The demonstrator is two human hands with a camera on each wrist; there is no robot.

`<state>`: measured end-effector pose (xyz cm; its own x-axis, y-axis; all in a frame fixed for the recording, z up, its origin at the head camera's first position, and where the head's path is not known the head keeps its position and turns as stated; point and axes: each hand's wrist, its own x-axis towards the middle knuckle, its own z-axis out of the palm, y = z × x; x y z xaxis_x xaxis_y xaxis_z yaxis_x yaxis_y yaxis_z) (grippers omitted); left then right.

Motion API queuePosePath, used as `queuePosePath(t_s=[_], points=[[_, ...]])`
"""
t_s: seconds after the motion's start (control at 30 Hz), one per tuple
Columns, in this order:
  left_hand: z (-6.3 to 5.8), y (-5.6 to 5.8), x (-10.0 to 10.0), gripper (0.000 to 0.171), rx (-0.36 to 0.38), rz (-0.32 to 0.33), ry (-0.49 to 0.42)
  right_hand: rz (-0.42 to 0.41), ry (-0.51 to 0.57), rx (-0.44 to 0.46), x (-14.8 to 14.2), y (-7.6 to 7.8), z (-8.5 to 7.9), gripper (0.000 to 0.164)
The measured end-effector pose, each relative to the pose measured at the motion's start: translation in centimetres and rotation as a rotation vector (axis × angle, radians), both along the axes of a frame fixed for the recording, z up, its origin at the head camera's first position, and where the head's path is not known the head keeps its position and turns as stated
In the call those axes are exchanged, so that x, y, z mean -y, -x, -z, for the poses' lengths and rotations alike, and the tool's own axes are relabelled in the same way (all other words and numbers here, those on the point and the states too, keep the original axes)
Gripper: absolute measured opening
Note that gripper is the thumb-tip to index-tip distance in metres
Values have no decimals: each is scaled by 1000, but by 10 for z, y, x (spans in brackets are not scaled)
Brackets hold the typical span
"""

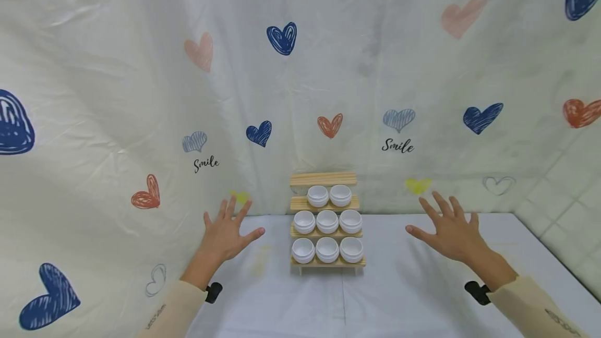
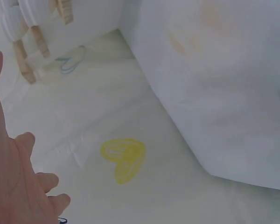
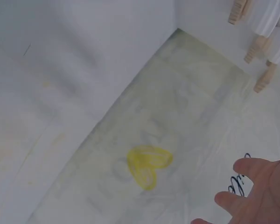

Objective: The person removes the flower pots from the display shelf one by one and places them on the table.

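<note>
8 cups [image 1: 327,223] stand between left hand [image 1: 226,234] and right hand [image 1: 452,232].

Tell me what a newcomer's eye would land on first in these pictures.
Probably the stepped wooden rack near the table's far side, with eight white bowls on its lower three tiers and the top one bare. The left hand and right hand, fingers spread and holding nothing, flank it. Behind rises a white backdrop printed with colorful hearts.

Bowls [image 1: 327,223] on rack [image 1: 324,179] on table [image 1: 319,304]
</note>
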<state>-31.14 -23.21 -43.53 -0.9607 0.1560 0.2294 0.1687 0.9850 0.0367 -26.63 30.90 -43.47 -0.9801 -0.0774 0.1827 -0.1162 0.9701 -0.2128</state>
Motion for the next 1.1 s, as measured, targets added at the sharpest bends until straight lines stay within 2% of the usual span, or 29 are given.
queuePosePath(t_s=[0.47,0.7,0.9,1.1], points=[[16,-16,-12,94,5,39,-37,-7,-25,-33,30,-18,7,98],[25,-19,-16,93,13,51,-41,-27,-24,-51,42,-26,10,97],[35,-18,-23,92,11,64,-114,-53,3,-91,54,-29,14,94],[44,-16,-32,91,9,64,-212,-80,108,-117,69,-30,25,90]])
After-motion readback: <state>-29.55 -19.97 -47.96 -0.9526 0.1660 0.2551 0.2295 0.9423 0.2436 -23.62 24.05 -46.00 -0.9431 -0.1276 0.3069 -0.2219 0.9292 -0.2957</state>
